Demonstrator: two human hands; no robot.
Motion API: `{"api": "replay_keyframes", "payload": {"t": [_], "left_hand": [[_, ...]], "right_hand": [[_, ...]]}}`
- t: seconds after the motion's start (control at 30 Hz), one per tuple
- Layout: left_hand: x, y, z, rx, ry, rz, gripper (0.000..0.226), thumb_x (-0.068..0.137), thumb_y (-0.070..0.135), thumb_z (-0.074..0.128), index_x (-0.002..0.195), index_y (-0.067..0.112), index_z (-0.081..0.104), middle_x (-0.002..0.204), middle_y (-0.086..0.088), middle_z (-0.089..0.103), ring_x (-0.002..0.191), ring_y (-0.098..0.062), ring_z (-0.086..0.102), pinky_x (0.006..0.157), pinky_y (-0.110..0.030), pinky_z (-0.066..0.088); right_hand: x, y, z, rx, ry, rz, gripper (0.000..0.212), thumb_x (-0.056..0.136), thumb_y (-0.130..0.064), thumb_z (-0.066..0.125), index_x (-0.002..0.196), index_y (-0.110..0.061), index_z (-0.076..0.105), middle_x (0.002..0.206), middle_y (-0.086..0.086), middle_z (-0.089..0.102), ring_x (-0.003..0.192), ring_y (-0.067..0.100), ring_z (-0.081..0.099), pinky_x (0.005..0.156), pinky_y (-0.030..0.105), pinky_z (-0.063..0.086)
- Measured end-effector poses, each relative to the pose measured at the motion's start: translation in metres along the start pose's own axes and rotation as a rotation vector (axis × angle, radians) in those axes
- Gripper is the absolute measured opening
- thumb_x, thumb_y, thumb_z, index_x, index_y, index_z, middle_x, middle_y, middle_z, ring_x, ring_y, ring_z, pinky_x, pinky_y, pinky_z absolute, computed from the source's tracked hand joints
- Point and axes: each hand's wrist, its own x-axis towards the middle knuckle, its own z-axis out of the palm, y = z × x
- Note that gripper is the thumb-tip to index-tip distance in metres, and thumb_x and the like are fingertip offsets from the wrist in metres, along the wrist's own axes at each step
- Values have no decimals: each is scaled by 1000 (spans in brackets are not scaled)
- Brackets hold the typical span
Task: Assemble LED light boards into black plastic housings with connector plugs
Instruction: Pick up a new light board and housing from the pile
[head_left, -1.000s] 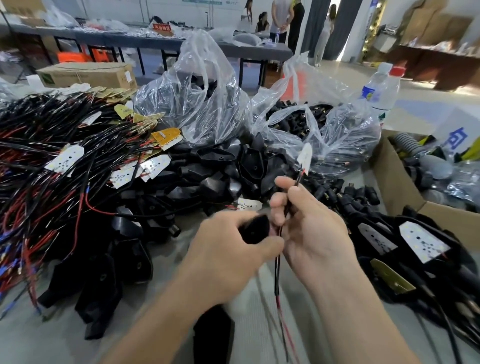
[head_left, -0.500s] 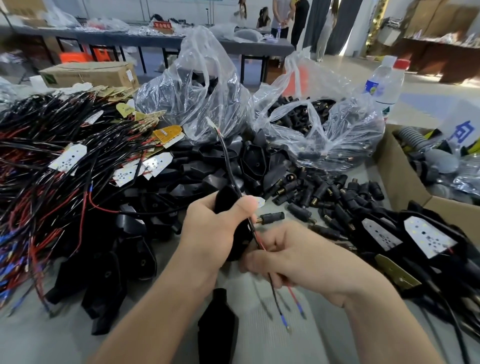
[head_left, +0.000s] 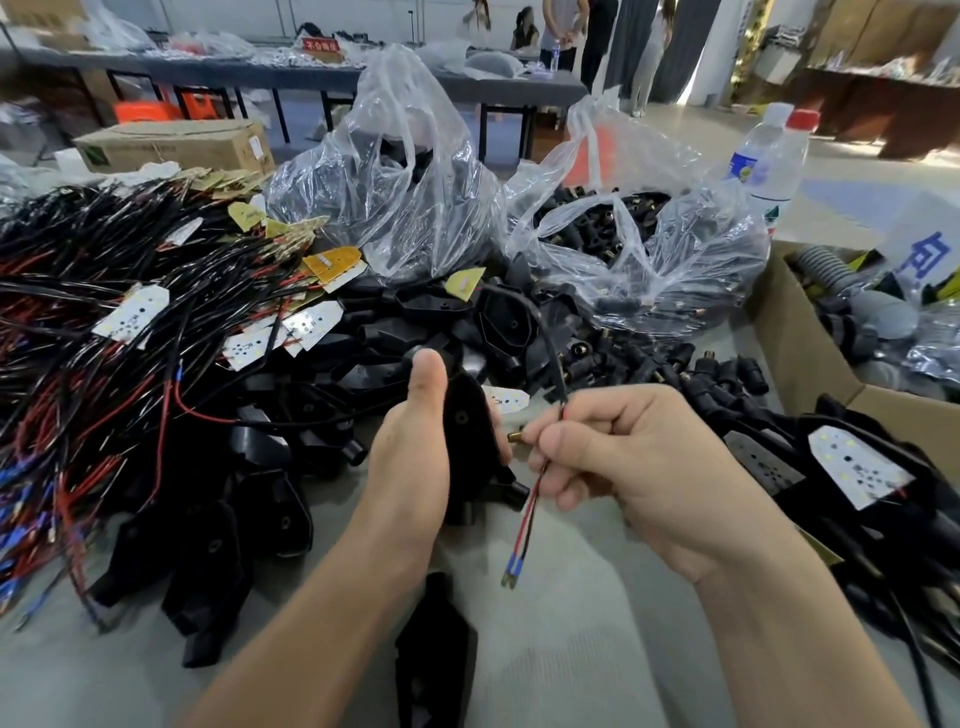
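**A:** The heap of wired LED boards (head_left: 130, 317) is spread far left, and loose housings (head_left: 511, 325) are piled centre. What is being held?

**B:** One black housing (head_left: 465, 431) is gripped in the left hand (head_left: 410, 467), with its long axis upright, neck end lowest.

**A:** And the cable?

**B:** The cable (head_left: 551, 358) is pinched by the right hand (head_left: 644, 457), just right of the housing. The hands are seen close, not touching. Its blue-tipped leads (head_left: 525, 519) hang beside the neck, so threading is judged to fall to the right hand.
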Motion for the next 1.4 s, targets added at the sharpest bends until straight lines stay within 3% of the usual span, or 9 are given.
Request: {"api": "replay_keyframes", "payload": {"t": [0.13,0.33,0.53,0.7,0.83,1.03,1.17,1.3,1.4], "left_hand": [[3,-4,-5,59,-78,26,86,73,93,28,82,25,80,73,-10,75,64,-23,69,57,-37,57],[2,-11,-3,113,-127,100,47,93,51,37,83,25,75,69,2,68,67,-17,65,63,-42,55],[-1,-6,2,-8,-162,124,31,91,29,45,88,11,71,67,-13,60,55,-23,56,49,-31,45],[6,-3,-7,-83,-146,92,31,90,31,54,106,13,74,116,-30,70,112,-53,63,106,-62,47],[10,-5,-9,-85,-186,73,27,94,31,54,106,20,75,114,-24,73,111,-48,66,104,-57,50],[18,-7,-13,-251,-176,-2,36,99,27,56,123,3,67,122,-24,71,106,-34,67,92,-48,53],[23,-7,-17,-330,-165,10,29,86,32,66,107,14,74,106,-13,75,91,-27,71,77,-41,55],[24,-7,-19,-329,-170,74,21,90,26,62,106,18,73,102,-6,78,86,-16,74,71,-28,60],[20,-9,-12,-306,-136,76,19,95,21,59,107,14,72,103,-8,79,86,-16,76,71,-27,60]], "right_hand": [[0,-3,17,86,154,-138,28,94,7,63,74,-6,77,69,13,71,54,15,67,52,22,54],[3,1,34,-40,364,-265,26,90,6,69,70,-8,76,63,10,71,52,18,69,52,29,58],[0,6,38,-309,207,-149,25,88,-6,75,66,-17,75,53,4,68,44,15,63,48,29,53],[1,7,39,-505,145,-83,25,87,-19,79,67,-7,70,48,7,50,47,12,38,51,28,36],[-2,3,35,-649,177,-106,28,86,-33,76,63,-18,68,52,-5,53,52,8,46,51,23,38],[-3,7,47,-989,399,-433,12,77,-35,76,85,-27,81,110,-17,76,109,12,63,98,29,50],[-2,11,50,-792,425,-460,39,77,-19,71,113,-34,69,131,-22,63,115,0,63,98,18,49],[1,9,41,-575,283,-184,73,87,-6,67,134,-59,48,102,-31,68,90,10,73,80,40,62],[-1,6,32,-711,232,-125,85,88,-11,73,143,-62,33,104,-49,56,94,2,68,88,19,54]]}}
